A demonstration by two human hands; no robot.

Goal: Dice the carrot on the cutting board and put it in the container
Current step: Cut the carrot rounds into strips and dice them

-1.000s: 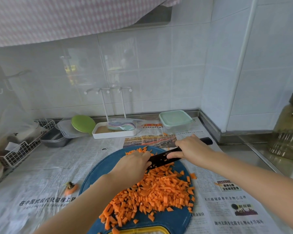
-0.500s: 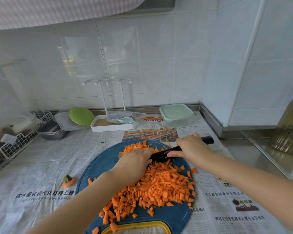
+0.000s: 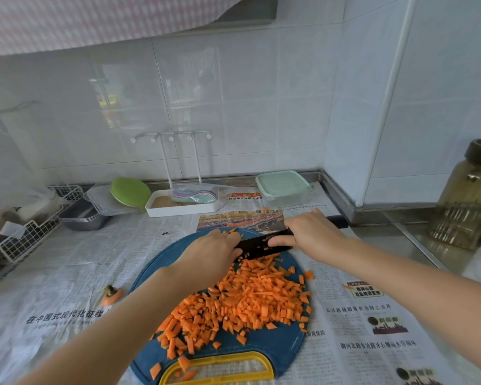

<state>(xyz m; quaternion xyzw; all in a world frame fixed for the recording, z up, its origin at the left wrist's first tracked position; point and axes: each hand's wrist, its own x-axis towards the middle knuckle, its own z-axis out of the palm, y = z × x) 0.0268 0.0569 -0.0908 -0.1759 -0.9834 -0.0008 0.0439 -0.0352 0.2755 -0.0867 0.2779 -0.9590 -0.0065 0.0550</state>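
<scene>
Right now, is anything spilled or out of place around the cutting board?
One carrot piece lies past the cutting board's right edge, on the newspaper. The cut-off carrot top sits on the paper left of the board. The container behind has its lid on.

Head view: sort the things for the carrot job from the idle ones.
Job: diced carrot, cutting board, knife, right hand, left hand, lidded container.
Idle: carrot top, white tray, green dish, brown jar, wire basket.
</scene>
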